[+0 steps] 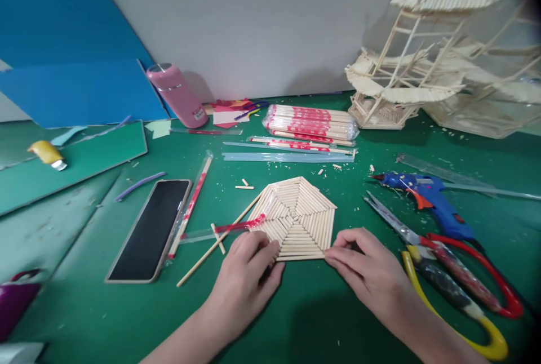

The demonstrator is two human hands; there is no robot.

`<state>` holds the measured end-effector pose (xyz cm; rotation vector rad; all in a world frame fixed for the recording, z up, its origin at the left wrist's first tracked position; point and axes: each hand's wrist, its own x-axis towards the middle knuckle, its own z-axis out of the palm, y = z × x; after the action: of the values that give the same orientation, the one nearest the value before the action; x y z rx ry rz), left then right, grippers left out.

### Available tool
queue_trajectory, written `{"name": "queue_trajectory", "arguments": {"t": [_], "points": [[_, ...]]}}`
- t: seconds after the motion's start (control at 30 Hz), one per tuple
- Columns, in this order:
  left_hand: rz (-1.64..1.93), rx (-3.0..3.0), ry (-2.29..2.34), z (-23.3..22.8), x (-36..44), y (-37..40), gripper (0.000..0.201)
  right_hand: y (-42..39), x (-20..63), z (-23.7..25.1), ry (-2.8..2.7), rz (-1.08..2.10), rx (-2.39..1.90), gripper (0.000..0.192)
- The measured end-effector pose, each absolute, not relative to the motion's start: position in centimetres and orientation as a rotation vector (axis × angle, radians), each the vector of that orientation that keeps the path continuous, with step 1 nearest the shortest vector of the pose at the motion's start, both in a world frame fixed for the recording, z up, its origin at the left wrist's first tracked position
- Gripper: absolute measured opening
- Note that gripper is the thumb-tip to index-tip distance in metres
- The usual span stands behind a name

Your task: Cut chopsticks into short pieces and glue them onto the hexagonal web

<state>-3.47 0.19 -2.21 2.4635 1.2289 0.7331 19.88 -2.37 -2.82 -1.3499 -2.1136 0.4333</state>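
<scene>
Hands met at the near edge of a hexagonal stick panel [296,217] lying flat on the green desk [296,319]. Her left hand [247,274] pressed curled fingers on its lower left corner; the right hand [367,268] pinched the lower right corner with bent fingertips. Right of that hand lay scissors [443,262] and a blue glue gun [435,200]; left of the other, a phone [152,229].

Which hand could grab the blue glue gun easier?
Probably the right hand. It rests at the right corner of the stick hexagon, and the glue gun lies on that same side. The left hand would have to cross over the hexagon.
</scene>
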Motion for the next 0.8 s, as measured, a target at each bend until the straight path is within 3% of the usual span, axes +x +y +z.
{"name": "queue_trajectory", "arguments": {"t": [0.27,0.8], "points": [[0.619,2.363,1.38,-1.3,-4.4,-1.6,0.047,-2.2,20.1,-3.7,-2.098,0.414,-1.33,0.011],[0.549,2.534,1.086,0.1,-0.6,1.1,0.013,-2.0,19.8,-3.2,-2.068,0.448,-1.354,0.014]]}}
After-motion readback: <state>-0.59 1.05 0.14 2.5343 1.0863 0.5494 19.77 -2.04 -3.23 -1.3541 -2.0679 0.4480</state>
